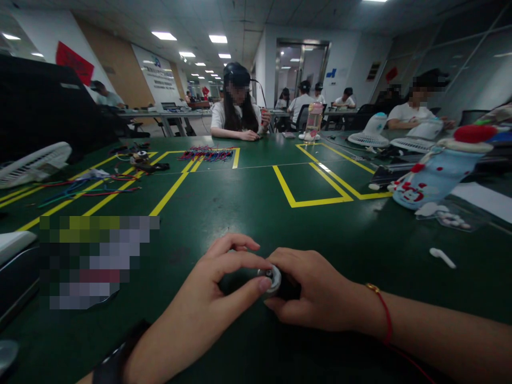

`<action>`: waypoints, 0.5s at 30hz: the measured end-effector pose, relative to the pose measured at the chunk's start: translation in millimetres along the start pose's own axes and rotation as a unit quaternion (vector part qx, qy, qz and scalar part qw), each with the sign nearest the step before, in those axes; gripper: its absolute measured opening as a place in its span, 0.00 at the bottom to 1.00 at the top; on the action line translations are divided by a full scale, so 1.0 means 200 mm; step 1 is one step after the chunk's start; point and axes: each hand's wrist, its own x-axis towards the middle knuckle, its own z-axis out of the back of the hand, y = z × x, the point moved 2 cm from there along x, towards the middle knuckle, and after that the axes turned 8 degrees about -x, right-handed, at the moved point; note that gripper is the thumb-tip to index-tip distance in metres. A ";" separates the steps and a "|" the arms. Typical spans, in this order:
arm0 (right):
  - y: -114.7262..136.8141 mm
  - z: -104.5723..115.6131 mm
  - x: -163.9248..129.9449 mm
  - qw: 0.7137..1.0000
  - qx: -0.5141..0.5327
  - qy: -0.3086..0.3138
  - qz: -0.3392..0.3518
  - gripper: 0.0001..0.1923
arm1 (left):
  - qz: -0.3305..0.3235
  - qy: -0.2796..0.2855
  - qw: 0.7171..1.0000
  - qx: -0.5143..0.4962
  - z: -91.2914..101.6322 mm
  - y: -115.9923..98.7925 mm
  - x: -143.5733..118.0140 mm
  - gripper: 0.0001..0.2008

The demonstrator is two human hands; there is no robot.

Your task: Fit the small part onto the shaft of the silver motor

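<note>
Held pc [276,279] is silver-gray, table [224,197] dk green w/ yellow tape [320,202], bottle [444,172] lt blue (w/ red spots).

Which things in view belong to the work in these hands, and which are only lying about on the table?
Belongs to the job:
small grey round metallic-looking part, between left hand and right hand

Apparently just lying about:
white plastic earbud
light-blue bottle with red top
bundle of thin red-and-blue wires

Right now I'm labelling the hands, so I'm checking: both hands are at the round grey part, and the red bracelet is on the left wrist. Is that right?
No: in the head view, the red bracelet is on the right wrist. The left hand and right hand are both at the round grey part.
</note>
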 end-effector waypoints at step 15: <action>-0.02 0.00 -0.01 1.000 0.019 -0.007 -0.012 0.17 | -0.033 0.129 0.986 0.098 0.11 0.16 0.00 0.05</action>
